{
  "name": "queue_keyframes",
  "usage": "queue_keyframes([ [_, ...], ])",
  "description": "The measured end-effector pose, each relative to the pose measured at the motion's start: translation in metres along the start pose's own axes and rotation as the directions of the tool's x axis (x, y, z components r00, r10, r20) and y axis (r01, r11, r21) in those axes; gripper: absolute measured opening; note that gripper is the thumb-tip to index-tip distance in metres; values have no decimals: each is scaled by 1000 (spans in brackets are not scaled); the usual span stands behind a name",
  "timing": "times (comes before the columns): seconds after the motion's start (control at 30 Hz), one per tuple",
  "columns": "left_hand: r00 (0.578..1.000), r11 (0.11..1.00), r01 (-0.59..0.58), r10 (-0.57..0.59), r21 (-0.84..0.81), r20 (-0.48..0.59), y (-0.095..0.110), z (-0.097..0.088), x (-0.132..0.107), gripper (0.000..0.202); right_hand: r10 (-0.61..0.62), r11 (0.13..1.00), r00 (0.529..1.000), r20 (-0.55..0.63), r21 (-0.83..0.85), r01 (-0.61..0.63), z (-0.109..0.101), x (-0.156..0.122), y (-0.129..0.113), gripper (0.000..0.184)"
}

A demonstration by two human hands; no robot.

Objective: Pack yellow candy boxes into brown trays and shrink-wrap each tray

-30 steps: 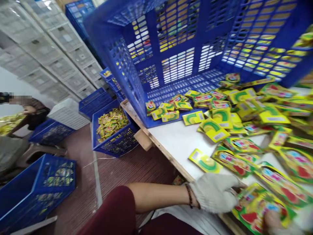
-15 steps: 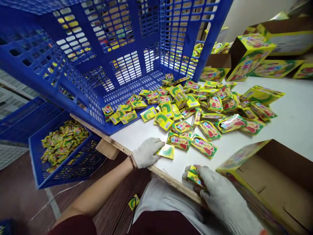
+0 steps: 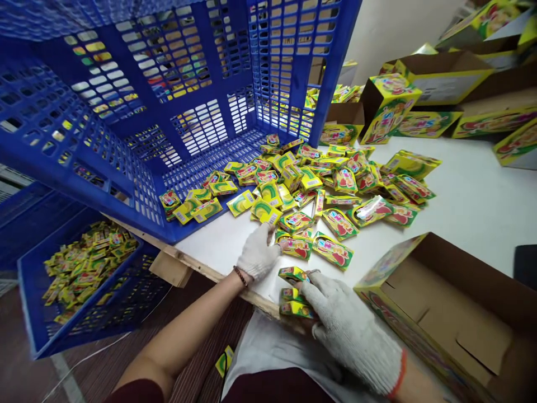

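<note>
Both my hands wear white knit gloves. My right hand (image 3: 344, 324) is closed on a small stack of yellow-green packets (image 3: 296, 292) at the table's near edge. My left hand (image 3: 258, 253) rests on the white table (image 3: 474, 207) with curled fingers touching a packet (image 3: 296, 245) at the edge of the loose packet pile (image 3: 335, 179). The pile spills out of a tipped blue crate (image 3: 176, 101) that lies on its side.
An open cardboard box (image 3: 453, 313) with printed sides stands at my right. More printed boxes (image 3: 403, 95) are at the back right. A blue crate of packets (image 3: 84, 274) sits on the floor at left. One packet (image 3: 224, 360) lies on the floor.
The view has swung from the left side of the room to the table. My left hand has moved forward to the pile, and my right hand has shifted left with its stack.
</note>
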State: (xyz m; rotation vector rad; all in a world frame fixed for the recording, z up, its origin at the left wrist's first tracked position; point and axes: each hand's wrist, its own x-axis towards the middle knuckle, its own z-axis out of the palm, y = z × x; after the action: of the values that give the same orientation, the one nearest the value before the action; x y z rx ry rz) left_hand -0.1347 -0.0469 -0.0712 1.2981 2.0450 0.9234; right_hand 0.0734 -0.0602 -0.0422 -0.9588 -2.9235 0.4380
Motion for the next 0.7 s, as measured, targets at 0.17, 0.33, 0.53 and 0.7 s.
queue_keyframes([
  [0.17, 995, 977, 53, -34, -207, 91, -15, 16, 9, 54, -37, 996, 987, -155, 76, 50, 21, -2, 3, 77],
  [0.33, 886, 941, -277, 329, -193, 327, -23, -5, -11, 27, 31, 999, 986, -166, 26, -27, 14, -1, 4, 57],
  [0.53, 796, 773, -600, 554, 207, 243, -13, -34, 31, 43, 29, 988, 999, -17, 153, -26, 13, 16, 2, 73],
  [0.7, 848, 774, -530, 489, 345, 206, -14, -43, 70, 56, 160, 937, 983, -84, 328, -124, 24, 14, 7, 82],
])
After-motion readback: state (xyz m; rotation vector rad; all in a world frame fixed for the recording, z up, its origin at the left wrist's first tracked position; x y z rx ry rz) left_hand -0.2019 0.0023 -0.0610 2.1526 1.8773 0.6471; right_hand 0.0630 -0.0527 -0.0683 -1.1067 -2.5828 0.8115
